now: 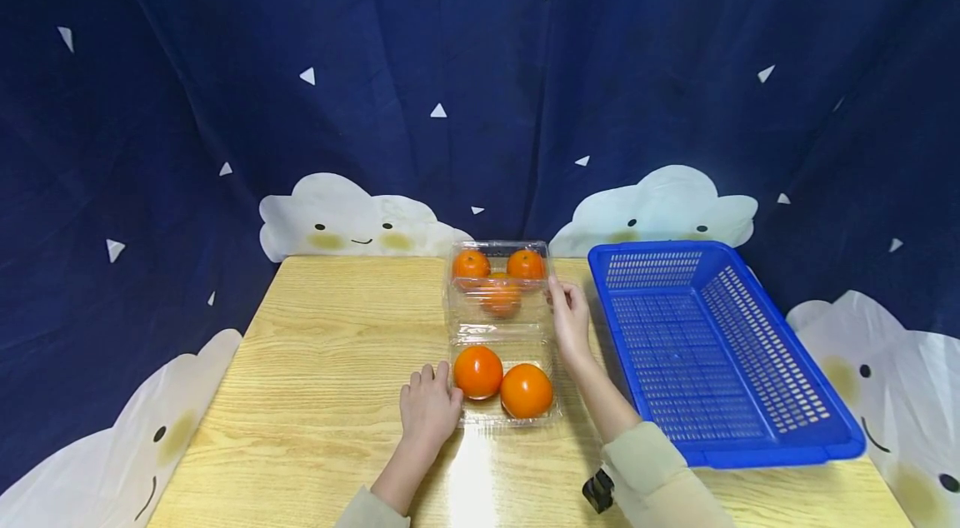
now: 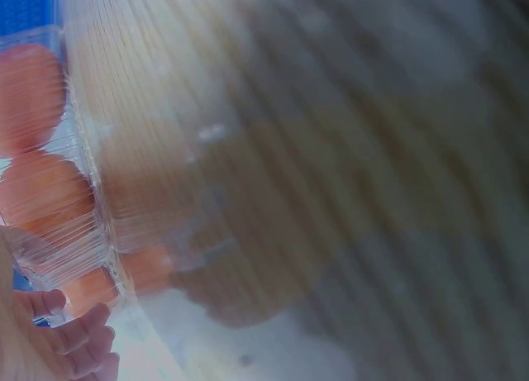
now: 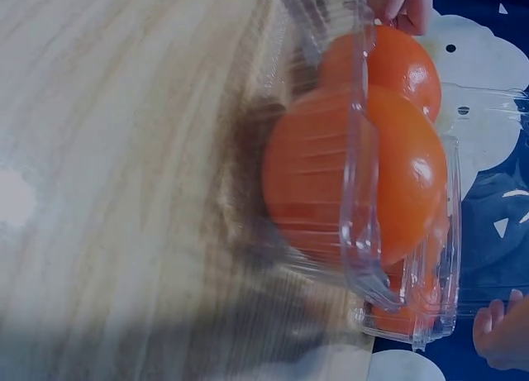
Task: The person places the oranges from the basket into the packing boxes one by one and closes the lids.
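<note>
A clear plastic clamshell box [image 1: 504,420] lies open on the table, two oranges [image 1: 477,372] in its near half. Its raised clear lid [image 1: 459,313] stands at the back. Three more oranges [image 1: 526,265] show behind or through the lid; the clear layers make it hard to tell whether a second box holds them. My right hand [image 1: 572,320] pinches the lid's right edge; in the right wrist view its fingers [image 3: 493,316] are bent. My left hand [image 1: 431,407] rests at the box's left side, thumb touching the wall and fingers loosely extended on the table.
A blue plastic basket [image 1: 667,345] with slotted walls stands right of the box, close to my right forearm. The wooden table [image 1: 337,345] ends at a dark blue curtain [image 1: 420,28] printed with clouds and triangles. A small black object [image 1: 598,490] is at the right cuff.
</note>
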### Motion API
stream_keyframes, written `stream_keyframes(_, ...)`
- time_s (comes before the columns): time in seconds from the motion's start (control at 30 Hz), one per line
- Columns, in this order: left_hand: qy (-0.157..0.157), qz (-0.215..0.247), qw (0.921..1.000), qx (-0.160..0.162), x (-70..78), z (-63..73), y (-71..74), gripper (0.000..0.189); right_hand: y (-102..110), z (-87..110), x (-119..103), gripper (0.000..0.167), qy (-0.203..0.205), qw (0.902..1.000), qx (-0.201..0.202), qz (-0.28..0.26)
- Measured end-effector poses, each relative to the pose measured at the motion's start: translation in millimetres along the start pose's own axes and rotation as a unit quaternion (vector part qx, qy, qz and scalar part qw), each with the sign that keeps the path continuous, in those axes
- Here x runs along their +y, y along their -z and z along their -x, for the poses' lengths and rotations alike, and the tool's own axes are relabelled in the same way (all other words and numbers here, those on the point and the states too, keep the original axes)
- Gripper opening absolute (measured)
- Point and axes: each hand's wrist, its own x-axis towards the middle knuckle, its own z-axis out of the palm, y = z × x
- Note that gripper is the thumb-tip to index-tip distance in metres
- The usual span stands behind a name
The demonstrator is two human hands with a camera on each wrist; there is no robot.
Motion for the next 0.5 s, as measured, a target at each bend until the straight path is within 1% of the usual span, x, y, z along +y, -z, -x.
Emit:
stream_keyframes(0.13,-0.001,-0.003,1.0000,-0.001,0.2,-0.4,0.6,0.033,1,5.3,1,0.039,0.014,0.9999,0.001,-0.002)
stream_keyframes(0.33,-0.001,-0.002,1.0000,-0.004,0.2,-0.8,1.4,0.032,3,11.8,4,0.032,0.034,0.9993,0.003,-0.014)
stream_keyframes(0.5,0.000,0.002,1.0000,-0.005,0.7,-0.5,2.4,0.035,6,16.9,6,0.030,0.040,0.9988,-0.002,-0.028)
